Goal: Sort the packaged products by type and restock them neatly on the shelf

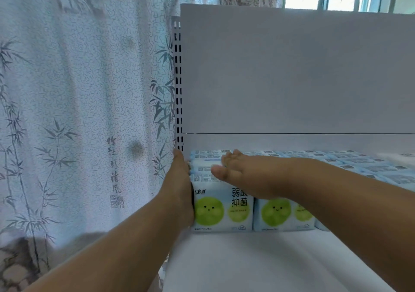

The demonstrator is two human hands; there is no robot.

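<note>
Item: end stack of packs (221, 206), pale blue wrappers with green smiling circles, standing at the far left of the white shelf (258, 260), hard against the slotted upright (178, 85).

Neighbouring stock: a second stack (283, 213) just beside it to the right, then further packs running right along the back panel (292, 71), barcode faces up.

Left hand (182, 186): we see it flat and straight-fingered, pressed edge-on against the left side of the end stack, between stack and upright. It holds nothing; the grip is wide.

Right hand (233, 170): we see it laid palm-down on top of the end stack, fingers spread and reaching toward the back. Also wide, pressing rather than holding.

Position of the goods: the end stack sits directly under the right hand and touching the left palm, its front face in line with the neighbour's.

Risks, as we judge them: the wrappers look soft and slippery, so uneven downward pressure could squeeze the upper packs backward or skew them off the lower ones. A firm sideways push from the left hand could shove the stack into its neighbour and disturb the row. The left hand sits beside the upright and may catch on withdrawal, dragging the nearest pack forward. A bamboo-print curtain (78, 112) hangs just left of the shelf.
</note>
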